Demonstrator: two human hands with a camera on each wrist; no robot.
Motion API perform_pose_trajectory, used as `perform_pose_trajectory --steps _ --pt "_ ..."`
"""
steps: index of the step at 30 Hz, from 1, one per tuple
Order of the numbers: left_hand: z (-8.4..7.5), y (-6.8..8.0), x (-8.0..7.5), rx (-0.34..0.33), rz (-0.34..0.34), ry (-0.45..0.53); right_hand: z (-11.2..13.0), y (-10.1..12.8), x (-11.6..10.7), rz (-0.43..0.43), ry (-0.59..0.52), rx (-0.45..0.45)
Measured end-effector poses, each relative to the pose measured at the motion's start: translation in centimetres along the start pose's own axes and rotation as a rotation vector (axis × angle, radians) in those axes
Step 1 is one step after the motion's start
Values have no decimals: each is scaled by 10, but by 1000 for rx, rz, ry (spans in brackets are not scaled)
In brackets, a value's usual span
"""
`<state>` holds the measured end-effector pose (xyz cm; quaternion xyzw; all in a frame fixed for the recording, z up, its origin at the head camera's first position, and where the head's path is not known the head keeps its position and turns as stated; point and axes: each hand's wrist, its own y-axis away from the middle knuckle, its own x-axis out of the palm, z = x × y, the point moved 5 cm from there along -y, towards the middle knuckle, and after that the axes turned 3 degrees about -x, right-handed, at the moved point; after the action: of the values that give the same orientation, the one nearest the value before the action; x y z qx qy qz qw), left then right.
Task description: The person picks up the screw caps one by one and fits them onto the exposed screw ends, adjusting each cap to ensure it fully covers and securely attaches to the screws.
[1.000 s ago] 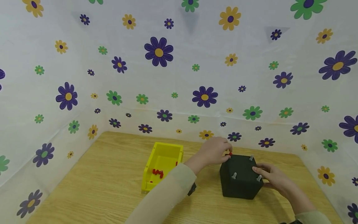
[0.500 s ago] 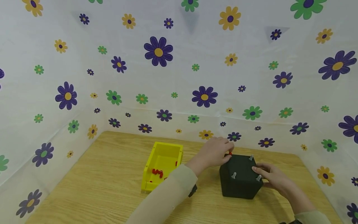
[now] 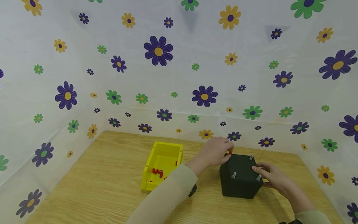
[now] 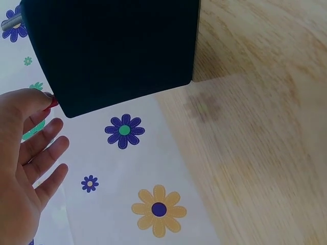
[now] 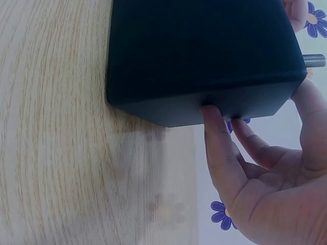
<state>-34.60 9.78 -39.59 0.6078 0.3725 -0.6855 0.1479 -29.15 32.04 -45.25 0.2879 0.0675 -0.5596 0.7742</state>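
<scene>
Closely pinched, red piece (image 4: 53, 101), left grip (image 3: 213, 151)

Flowered sheeting (image 3: 173, 74) walls a wooden tabletop (image 3: 109, 177) on three sides, a screened-off workspace.

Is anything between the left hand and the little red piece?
No, nothing visible is. The left hand pinches the red piece at the far left corner of the black box, and the right hand holds the right side.
</scene>
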Motion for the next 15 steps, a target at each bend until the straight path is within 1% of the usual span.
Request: perform_pose_trajectory --steps 7,15 --pt "3 0 -1 -4 34 -34 2 -1 -1 0 0 2" --pt "3 3 -7 2 50 -44 1 -1 1 -17 -12 -1"
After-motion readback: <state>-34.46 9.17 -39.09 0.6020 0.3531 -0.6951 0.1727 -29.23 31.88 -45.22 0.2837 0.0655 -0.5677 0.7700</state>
